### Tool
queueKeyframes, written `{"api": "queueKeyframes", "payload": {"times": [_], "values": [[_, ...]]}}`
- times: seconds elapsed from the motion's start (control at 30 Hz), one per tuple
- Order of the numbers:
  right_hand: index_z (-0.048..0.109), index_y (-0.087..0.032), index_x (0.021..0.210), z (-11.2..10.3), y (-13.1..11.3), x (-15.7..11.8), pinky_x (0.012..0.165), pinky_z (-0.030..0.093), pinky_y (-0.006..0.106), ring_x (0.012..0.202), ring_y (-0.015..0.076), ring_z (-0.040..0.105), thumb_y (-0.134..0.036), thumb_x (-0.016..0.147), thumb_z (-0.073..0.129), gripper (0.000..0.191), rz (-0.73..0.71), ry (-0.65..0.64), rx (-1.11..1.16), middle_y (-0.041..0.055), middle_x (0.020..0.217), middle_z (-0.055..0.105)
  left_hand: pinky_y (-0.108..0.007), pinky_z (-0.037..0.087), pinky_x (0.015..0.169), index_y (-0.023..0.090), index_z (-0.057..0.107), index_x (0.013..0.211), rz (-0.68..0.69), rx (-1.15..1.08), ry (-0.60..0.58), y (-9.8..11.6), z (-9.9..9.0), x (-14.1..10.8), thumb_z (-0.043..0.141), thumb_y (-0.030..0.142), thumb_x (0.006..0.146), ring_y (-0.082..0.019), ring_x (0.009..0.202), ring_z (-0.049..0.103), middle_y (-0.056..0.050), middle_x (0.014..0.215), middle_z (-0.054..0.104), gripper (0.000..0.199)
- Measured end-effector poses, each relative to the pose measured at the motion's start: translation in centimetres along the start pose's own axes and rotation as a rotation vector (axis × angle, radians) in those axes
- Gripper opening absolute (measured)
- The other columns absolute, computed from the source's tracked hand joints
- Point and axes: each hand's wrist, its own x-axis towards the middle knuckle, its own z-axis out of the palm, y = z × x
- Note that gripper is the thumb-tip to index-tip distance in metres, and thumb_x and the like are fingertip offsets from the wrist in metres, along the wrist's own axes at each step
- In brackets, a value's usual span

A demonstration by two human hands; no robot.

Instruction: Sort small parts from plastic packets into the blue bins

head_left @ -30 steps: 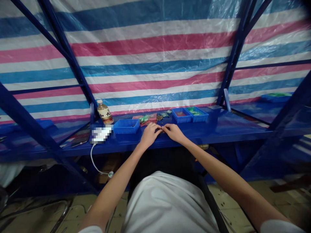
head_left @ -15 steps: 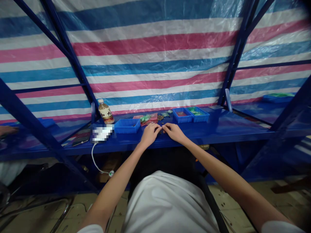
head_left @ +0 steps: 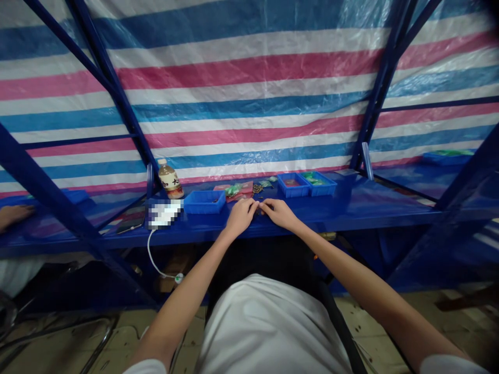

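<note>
My left hand (head_left: 242,214) and my right hand (head_left: 277,212) meet fingertip to fingertip over the front part of the blue table (head_left: 351,208). Both are closed in a pinch, and whatever sits between the fingers is too small to make out. Just behind them lies a pile of small brownish parts (head_left: 257,188), beside a red sheet (head_left: 245,191) with green-tinted plastic bags (head_left: 234,189) on it. A blue tray (head_left: 205,209) stands left of my left hand, with a few small dark bits inside.
Two blue trays (head_left: 294,191) with reddish and green contents stand behind my right hand. Further left are a bottle (head_left: 170,182), a blurred-out white item with a cable, and a phone (head_left: 130,223). Another person's hand (head_left: 15,215) rests at far left. Blue metal posts frame the table.
My fingertips have drawn slightly closer together. At far left, the other person's hand has moved a little further into view.
</note>
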Motion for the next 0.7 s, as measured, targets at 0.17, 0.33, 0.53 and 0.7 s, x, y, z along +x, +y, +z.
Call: {"api": "queueKeyframes", "payload": {"times": [0.17,0.33,0.53,0.7], "values": [[0.063,-0.018,0.073,0.0,-0.02,0.01,0.066,0.039,0.024,0.067,0.014,0.061,-0.038,0.095,0.045,0.034,-0.02,-0.003,-0.001,0.0014,0.073,0.069,-0.029,0.038,0.07,0.02,0.06,0.08,0.007,0.017,-0.004,-0.03,0.07,-0.04,0.037,0.034,0.1,-0.019,0.079,0.058,-0.003,0.079,0.065,0.033],[0.062,-0.018,0.076,0.04,-0.11,-0.01,0.065,0.04,0.024,0.066,0.0139,0.061,-0.037,0.094,0.048,0.029,-0.021,0.001,0.043,0.0011,0.072,0.068,-0.029,0.038,0.069,0.019,0.059,0.077,-0.005,0.043,0.011,-0.04,0.08,-0.13,0.039,0.035,0.099,-0.019,0.078,0.057,-0.003,0.077,0.064,0.034],[0.062,-0.018,0.079,0.11,0.07,0.0,0.063,0.04,0.024,0.066,0.0143,0.061,-0.038,0.093,0.049,0.027,-0.007,-0.003,0.055,0.0017,0.073,0.069,-0.029,0.038,0.07,0.02,0.058,0.077,0.007,0.04,0.019,-0.14,0.19,-0.13,0.039,0.035,0.099,-0.019,0.078,0.057,-0.003,0.077,0.064,0.033],[0.062,-0.018,0.081,0.17,0.08,0.03,0.063,0.042,0.024,0.066,0.0153,0.062,-0.038,0.092,0.05,0.026,-0.005,-0.003,0.067,0.0025,0.073,0.069,-0.029,0.038,0.071,0.02,0.058,0.078,0.003,0.019,0.011,-0.27,0.27,-0.1,0.041,0.035,0.098,-0.018,0.079,0.057,-0.003,0.079,0.065,0.031]]}}
